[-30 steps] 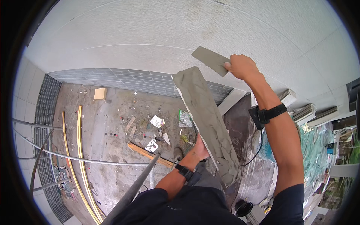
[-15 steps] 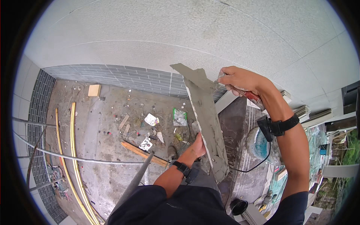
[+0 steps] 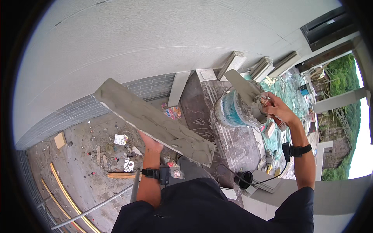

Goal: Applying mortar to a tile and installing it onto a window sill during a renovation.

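Observation:
My left hand supports a long narrow tile from beneath, its fingers mostly hidden under it. Grey mortar coats the tile's upper face in uneven ridges. My right hand is wrapped around the reddish handle of a trowel. Mortar clings to the trowel's flat blade and around the handle's base. The trowel is over the rim of a mortar-smeared bucket with a blue-green side. Whether the blade touches the bucket's contents, I cannot tell.
Stacked tiles lean along the pale wall, above grey brick-patterned tiling. A metal pole crosses the lower left. Wood scraps and litter lie on the floor. A black cable loops near my right forearm.
My right hand and trowel have left the tile and moved right, over the bucket. The tile has swung to a slant, its far end leftward. My view has turned right.

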`<control>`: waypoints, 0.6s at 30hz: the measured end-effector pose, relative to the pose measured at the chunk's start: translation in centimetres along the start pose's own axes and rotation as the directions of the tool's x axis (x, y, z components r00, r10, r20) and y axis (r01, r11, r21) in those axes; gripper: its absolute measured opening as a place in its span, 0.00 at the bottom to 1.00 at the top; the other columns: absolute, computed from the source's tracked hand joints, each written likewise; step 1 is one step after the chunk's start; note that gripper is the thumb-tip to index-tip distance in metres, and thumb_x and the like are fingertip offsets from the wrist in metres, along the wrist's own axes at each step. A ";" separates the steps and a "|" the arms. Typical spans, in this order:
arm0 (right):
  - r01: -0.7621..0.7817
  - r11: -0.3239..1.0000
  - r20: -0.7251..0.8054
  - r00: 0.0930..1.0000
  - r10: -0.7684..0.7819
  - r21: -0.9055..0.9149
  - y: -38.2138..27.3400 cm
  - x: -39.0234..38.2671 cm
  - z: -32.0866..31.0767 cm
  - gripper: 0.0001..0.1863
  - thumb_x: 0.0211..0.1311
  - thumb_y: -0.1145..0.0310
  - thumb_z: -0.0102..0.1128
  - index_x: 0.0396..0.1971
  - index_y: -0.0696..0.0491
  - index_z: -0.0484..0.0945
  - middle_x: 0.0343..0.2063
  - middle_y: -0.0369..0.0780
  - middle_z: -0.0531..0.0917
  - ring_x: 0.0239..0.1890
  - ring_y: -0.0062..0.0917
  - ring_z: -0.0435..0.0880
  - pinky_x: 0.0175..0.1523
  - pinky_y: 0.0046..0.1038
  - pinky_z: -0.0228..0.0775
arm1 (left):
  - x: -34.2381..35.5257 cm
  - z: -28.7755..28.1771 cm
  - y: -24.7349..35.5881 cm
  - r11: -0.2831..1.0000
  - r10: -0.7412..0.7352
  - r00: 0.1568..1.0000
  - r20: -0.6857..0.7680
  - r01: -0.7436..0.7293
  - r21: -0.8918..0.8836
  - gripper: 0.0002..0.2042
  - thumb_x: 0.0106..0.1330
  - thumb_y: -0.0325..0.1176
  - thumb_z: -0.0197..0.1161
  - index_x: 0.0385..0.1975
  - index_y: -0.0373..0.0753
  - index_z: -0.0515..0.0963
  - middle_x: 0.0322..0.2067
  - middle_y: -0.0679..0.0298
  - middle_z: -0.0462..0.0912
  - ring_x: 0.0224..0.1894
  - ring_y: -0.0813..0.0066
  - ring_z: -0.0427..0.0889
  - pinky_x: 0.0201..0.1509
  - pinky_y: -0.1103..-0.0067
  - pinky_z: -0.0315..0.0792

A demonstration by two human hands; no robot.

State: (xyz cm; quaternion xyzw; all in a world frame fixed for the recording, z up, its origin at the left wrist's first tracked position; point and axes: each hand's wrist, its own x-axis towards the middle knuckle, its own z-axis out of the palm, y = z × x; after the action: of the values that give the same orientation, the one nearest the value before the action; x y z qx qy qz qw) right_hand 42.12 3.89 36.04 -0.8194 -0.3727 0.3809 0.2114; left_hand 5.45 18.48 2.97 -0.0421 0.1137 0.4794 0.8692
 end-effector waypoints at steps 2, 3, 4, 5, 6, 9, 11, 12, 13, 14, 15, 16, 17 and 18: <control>0.008 0.963 -0.057 0.998 -0.024 -0.269 4.5 -2.6 -3.0 0.30 0.53 0.74 0.62 0.60 0.56 0.70 0.27 0.35 0.77 0.26 0.24 0.78 0.34 0.27 0.71 | 0.4 1.2 1.5 1.000 0.021 0.999 0.031 -0.021 -0.008 0.41 0.68 0.72 0.44 0.73 0.48 0.60 0.67 0.54 0.69 0.67 0.44 0.69 0.72 0.49 0.60; 0.014 0.916 -0.062 0.997 -0.043 -0.402 6.4 -3.4 -3.9 0.31 0.52 0.75 0.62 0.60 0.56 0.70 0.26 0.35 0.77 0.28 0.27 0.79 0.36 0.29 0.71 | 0.5 1.9 2.0 1.000 0.029 0.997 0.069 -0.029 0.003 0.42 0.68 0.73 0.44 0.73 0.48 0.59 0.67 0.55 0.69 0.67 0.44 0.69 0.72 0.48 0.60; 0.011 0.806 -0.051 0.997 -0.050 -0.592 8.1 -4.0 -4.7 0.34 0.49 0.75 0.62 0.62 0.55 0.70 0.25 0.40 0.77 0.32 0.34 0.81 0.41 0.34 0.72 | 0.6 2.5 2.8 0.999 0.042 0.997 0.071 -0.043 0.014 0.42 0.68 0.73 0.43 0.74 0.49 0.59 0.68 0.55 0.68 0.68 0.43 0.68 0.72 0.47 0.59; -0.007 0.672 -0.030 0.999 -0.022 -0.741 9.6 -4.0 -4.8 0.31 0.51 0.76 0.61 0.60 0.51 0.73 0.27 0.44 0.80 0.34 0.39 0.83 0.42 0.37 0.73 | 0.5 3.0 3.9 0.997 0.068 0.994 0.080 -0.070 0.018 0.43 0.67 0.74 0.43 0.74 0.49 0.58 0.69 0.56 0.67 0.68 0.43 0.67 0.72 0.46 0.58; -0.019 0.530 -0.018 1.000 0.007 -0.848 11.1 -3.9 -4.6 0.27 0.53 0.77 0.61 0.56 0.49 0.75 0.29 0.44 0.82 0.36 0.41 0.84 0.42 0.39 0.74 | 0.4 3.6 4.9 0.992 0.118 0.991 0.070 -0.121 0.042 0.43 0.67 0.74 0.44 0.74 0.50 0.58 0.69 0.56 0.66 0.68 0.42 0.66 0.73 0.47 0.58; 0.055 0.259 0.074 0.995 0.064 -0.964 15.1 -1.9 -2.1 0.15 0.56 0.77 0.59 0.43 0.47 0.77 0.32 0.43 0.85 0.40 0.41 0.86 0.42 0.43 0.75 | 0.0 5.0 7.6 0.965 0.246 0.961 0.128 -0.256 0.065 0.45 0.63 0.76 0.47 0.75 0.51 0.57 0.71 0.56 0.64 0.70 0.40 0.63 0.73 0.48 0.58; 0.100 0.162 0.101 0.995 -0.003 -0.982 16.9 -0.1 0.1 0.15 0.54 0.77 0.59 0.42 0.46 0.77 0.31 0.42 0.85 0.39 0.42 0.87 0.43 0.42 0.77 | -0.3 5.9 9.3 0.951 0.294 0.940 0.170 -0.306 0.047 0.48 0.61 0.78 0.47 0.75 0.52 0.55 0.72 0.56 0.62 0.71 0.39 0.61 0.74 0.47 0.56; 0.064 0.172 0.071 0.997 0.034 -0.983 17.0 0.7 0.9 0.15 0.55 0.77 0.58 0.43 0.47 0.78 0.33 0.42 0.85 0.41 0.41 0.86 0.44 0.42 0.77 | -0.7 6.2 10.1 0.941 0.319 0.928 0.192 -0.335 0.057 0.49 0.60 0.79 0.46 0.76 0.52 0.55 0.73 0.56 0.61 0.71 0.39 0.60 0.74 0.46 0.55; 0.062 0.172 0.073 0.995 0.060 -0.983 16.7 1.4 1.8 0.15 0.55 0.77 0.58 0.43 0.47 0.78 0.35 0.43 0.85 0.43 0.40 0.86 0.45 0.43 0.77 | -1.0 6.6 10.9 0.928 0.351 0.922 0.163 -0.366 0.075 0.49 0.59 0.79 0.46 0.76 0.53 0.54 0.73 0.55 0.59 0.72 0.39 0.58 0.75 0.46 0.54; 0.064 0.195 0.053 0.997 -0.063 -0.979 15.9 1.8 2.9 0.15 0.56 0.75 0.60 0.44 0.48 0.79 0.38 0.43 0.85 0.46 0.39 0.85 0.47 0.43 0.77 | -1.2 7.0 11.7 0.915 0.381 0.909 0.168 -0.397 0.075 0.50 0.58 0.80 0.46 0.76 0.53 0.54 0.74 0.55 0.58 0.73 0.39 0.57 0.75 0.45 0.53; 0.029 0.198 0.008 0.994 -0.110 -0.980 14.6 2.1 4.2 0.15 0.57 0.73 0.62 0.46 0.49 0.80 0.41 0.44 0.85 0.50 0.38 0.84 0.49 0.43 0.76 | -1.3 7.4 12.5 0.897 0.426 0.895 0.133 -0.437 0.069 0.49 0.59 0.79 0.45 0.76 0.54 0.53 0.75 0.55 0.55 0.74 0.38 0.54 0.75 0.44 0.49; 0.073 0.331 -0.033 0.953 -0.302 -0.941 12.9 2.0 6.0 0.21 0.57 0.69 0.67 0.52 0.53 0.79 0.46 0.46 0.85 0.54 0.39 0.81 0.54 0.43 0.75 | -1.6 7.7 13.2 0.881 0.462 0.878 0.125 -0.470 0.051 0.48 0.61 0.79 0.45 0.77 0.54 0.52 0.76 0.55 0.53 0.75 0.38 0.50 0.76 0.43 0.46; 0.084 0.551 -0.116 0.941 -0.318 -0.830 10.9 2.4 8.4 0.30 0.55 0.65 0.71 0.60 0.54 0.75 0.51 0.48 0.84 0.53 0.44 0.82 0.55 0.40 0.75 | -1.8 7.9 13.7 0.877 0.473 0.861 0.187 -0.480 -0.009 0.48 0.62 0.78 0.44 0.77 0.55 0.51 0.77 0.55 0.50 0.76 0.37 0.47 0.76 0.42 0.43; 0.187 0.901 -0.104 0.964 -0.245 -0.393 8.8 2.6 11.3 0.31 0.62 0.64 0.69 0.63 0.58 0.71 0.53 0.47 0.84 0.51 0.41 0.84 0.55 0.35 0.75 | -1.9 8.2 14.3 0.876 0.477 0.863 0.166 -0.482 -0.010 0.48 0.61 0.79 0.45 0.77 0.55 0.52 0.77 0.54 0.50 0.77 0.38 0.46 0.76 0.41 0.43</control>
State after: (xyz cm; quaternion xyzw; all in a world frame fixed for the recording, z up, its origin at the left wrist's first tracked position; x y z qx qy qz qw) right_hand 38.36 1.04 22.23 -0.8246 -0.5108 0.2127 0.1174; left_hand -6.31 26.14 11.89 0.0407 0.0564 0.6802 0.7297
